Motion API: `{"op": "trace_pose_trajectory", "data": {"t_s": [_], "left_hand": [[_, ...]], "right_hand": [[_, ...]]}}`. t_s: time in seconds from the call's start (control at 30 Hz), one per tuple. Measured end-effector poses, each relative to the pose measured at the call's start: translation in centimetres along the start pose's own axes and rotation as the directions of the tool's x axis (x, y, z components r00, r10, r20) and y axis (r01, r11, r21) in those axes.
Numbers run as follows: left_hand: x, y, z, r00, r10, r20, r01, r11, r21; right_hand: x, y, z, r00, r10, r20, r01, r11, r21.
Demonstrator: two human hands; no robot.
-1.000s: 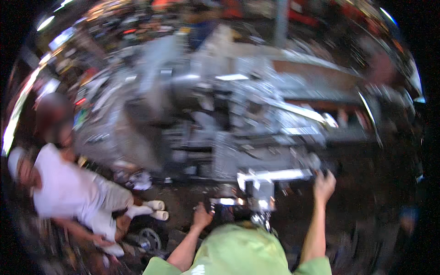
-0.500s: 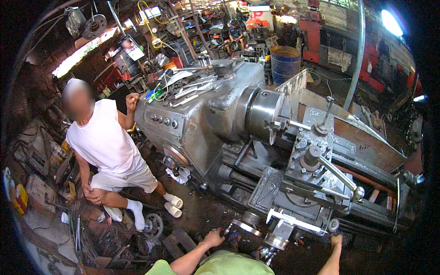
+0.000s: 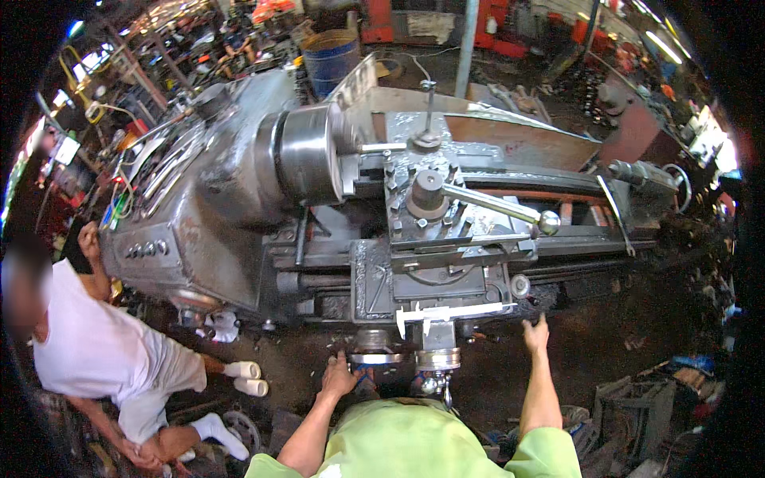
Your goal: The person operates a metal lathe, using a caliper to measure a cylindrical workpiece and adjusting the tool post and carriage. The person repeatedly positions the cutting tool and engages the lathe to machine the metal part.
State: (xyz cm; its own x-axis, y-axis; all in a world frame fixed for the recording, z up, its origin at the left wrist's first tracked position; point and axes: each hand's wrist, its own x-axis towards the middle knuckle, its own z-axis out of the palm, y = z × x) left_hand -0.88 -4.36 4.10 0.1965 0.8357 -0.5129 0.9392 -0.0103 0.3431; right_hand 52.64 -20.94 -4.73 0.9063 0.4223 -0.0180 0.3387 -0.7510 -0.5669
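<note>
your view swings right, so the lathe [image 3: 438, 259], steeply slanted half a second ago, now lies nearly level before you. the jaws of its chuck [image 3: 307, 155], crisp then, are smeared (though what surrounds them is fairly sharp), so it looks to be turning while both your hands work low at the front. your left hand [image 3: 338, 376] is beside the near handwheel [image 3: 377, 358], fingers loosely bent; i cannot tell whether it grips the rim. your right hand [image 3: 536, 336] is just below the round knob [image 3: 519, 285], thumb and finger a little parted; whether it holds anything cannot be told. at your left is a co-worker [image 3: 123, 342] in white, one hand at the end of the headstock [image 3: 207, 187]. a blue drum [image 3: 329, 62] stands beyond. pale chips dust the carriage [image 3: 458, 288], and a white caliper [image 3: 454, 312] lies along its front edge.
</note>
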Motion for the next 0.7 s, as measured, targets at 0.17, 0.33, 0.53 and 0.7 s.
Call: {"op": "trace_pose_trajectory", "data": {"t_s": [0.17, 0.33, 0.53, 0.7], "left_hand": [[3.8, 0.5, -1.5, 0.982, 0.050, 0.182, -0.069, 0.993, 0.101], [5.5, -0.3, -1.8, 0.947, 0.135, 0.290, -0.197, 0.961, 0.194], [6.0, -0.9, -1.6, 0.921, 0.241, 0.305, -0.294, 0.945, 0.142], [6.5, -1.9, -1.0, 0.920, 0.261, 0.292, -0.311, 0.940, 0.141]], "right_hand": [[-12.5, -4.6, -4.8, 0.946, 0.007, 0.324, -0.056, 0.988, 0.142], [-23.5, -13.8, -8.6, 0.748, -0.167, 0.642, -0.083, 0.937, 0.340], [-29.6, -18.0, -5.6, 0.921, -0.197, 0.336, 0.188, 0.980, 0.061], [-32.2, -17.5, -2.4, 0.979, -0.179, 0.097, 0.176, 0.984, 0.031]]}}
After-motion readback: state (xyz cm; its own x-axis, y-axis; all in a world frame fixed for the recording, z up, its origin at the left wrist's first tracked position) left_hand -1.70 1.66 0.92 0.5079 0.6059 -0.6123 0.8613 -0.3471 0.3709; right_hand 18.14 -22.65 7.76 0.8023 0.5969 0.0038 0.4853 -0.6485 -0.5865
